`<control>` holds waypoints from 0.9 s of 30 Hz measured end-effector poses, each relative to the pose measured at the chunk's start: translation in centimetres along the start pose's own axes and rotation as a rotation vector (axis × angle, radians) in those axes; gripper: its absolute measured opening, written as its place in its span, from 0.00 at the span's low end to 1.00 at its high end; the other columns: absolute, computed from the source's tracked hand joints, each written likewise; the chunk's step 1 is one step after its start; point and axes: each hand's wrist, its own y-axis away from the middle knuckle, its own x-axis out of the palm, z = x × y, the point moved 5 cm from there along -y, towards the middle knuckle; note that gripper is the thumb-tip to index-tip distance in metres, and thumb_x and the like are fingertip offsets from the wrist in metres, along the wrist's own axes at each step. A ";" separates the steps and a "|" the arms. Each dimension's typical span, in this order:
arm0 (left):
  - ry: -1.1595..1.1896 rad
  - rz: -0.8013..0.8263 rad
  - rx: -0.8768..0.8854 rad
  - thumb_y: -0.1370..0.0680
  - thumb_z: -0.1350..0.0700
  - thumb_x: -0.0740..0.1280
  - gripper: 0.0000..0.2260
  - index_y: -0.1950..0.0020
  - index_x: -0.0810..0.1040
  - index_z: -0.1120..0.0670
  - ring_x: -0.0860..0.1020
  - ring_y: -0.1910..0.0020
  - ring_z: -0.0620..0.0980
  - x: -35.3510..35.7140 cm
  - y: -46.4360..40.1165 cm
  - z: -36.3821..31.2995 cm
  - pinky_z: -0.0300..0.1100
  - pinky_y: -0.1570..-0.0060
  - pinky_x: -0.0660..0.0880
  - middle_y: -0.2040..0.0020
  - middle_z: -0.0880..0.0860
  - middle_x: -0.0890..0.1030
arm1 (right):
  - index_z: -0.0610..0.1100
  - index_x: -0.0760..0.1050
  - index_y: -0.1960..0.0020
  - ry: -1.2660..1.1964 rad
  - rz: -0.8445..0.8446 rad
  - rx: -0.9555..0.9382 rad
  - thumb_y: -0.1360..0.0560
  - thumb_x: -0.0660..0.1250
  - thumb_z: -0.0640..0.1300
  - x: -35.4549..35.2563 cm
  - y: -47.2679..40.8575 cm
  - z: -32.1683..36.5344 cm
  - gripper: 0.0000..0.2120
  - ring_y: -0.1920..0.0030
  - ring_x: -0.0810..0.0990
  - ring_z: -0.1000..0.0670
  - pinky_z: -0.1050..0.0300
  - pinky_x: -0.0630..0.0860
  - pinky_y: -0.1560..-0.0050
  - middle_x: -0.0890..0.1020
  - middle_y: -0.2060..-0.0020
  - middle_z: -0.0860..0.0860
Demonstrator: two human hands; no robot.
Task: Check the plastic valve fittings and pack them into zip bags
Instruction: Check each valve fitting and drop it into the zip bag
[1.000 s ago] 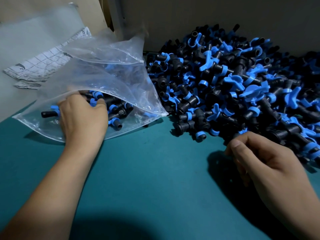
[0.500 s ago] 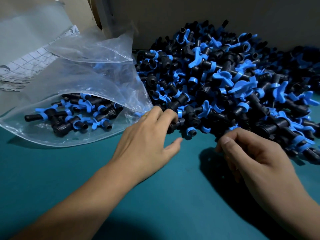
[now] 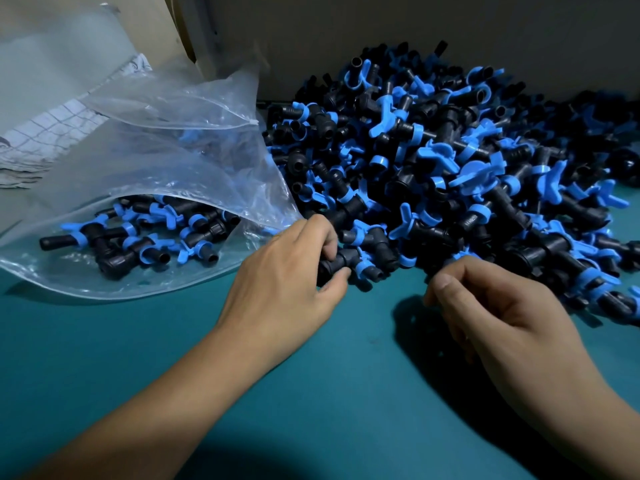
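A big pile of black valve fittings with blue handles (image 3: 450, 174) covers the back right of the teal table. A clear zip bag (image 3: 166, 161) lies open at the left, with several fittings (image 3: 138, 237) inside it. My left hand (image 3: 287, 278) is at the pile's front edge, thumb and fingers closed around a black fitting (image 3: 341, 263). My right hand (image 3: 491, 306) is curled at the pile's front edge just to the right; its fingertips touch the fittings, and whether it holds one is hidden.
The teal table surface (image 3: 311, 393) stretches in front of the pile. A grey wall panel (image 3: 381, 29) stands behind the fittings. Folded plastic sheets and printed paper (image 3: 52, 126) lie at the back left behind the bag.
My left hand left the bag, crossed right to the pile's front edge and closed on a black fitting. My right hand stayed at the pile's edge.
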 end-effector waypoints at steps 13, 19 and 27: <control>0.162 -0.159 0.366 0.19 0.50 0.70 0.10 0.47 0.79 0.56 0.76 0.58 0.52 -0.5 1.7 -2.6 0.49 0.57 0.75 0.55 0.48 0.77 | 0.60 0.80 0.36 0.279 0.141 -0.202 0.23 0.75 0.58 0.9 -0.1 0.3 0.17 0.40 0.83 0.53 0.59 0.76 0.41 0.84 0.42 0.58; 0.215 -0.024 0.358 0.18 0.44 0.69 0.17 0.39 0.78 0.56 0.78 0.52 0.52 -0.5 1.5 -2.7 0.50 0.53 0.76 0.49 0.49 0.78 | 0.56 0.80 0.40 0.158 0.091 -0.130 0.23 0.72 0.55 0.6 0.0 0.3 0.12 0.52 0.86 0.50 0.56 0.79 0.50 0.87 0.51 0.54; 0.252 0.011 0.382 0.18 0.50 0.71 0.29 0.21 0.68 0.58 0.77 0.30 0.47 -0.2 1.8 -3.2 0.42 0.30 0.73 0.28 0.50 0.78 | 0.49 0.76 0.44 -0.198 0.198 0.027 0.17 0.69 0.55 0.4 0.0 -0.3 0.10 0.71 0.74 0.50 0.55 0.68 0.72 0.86 0.62 0.43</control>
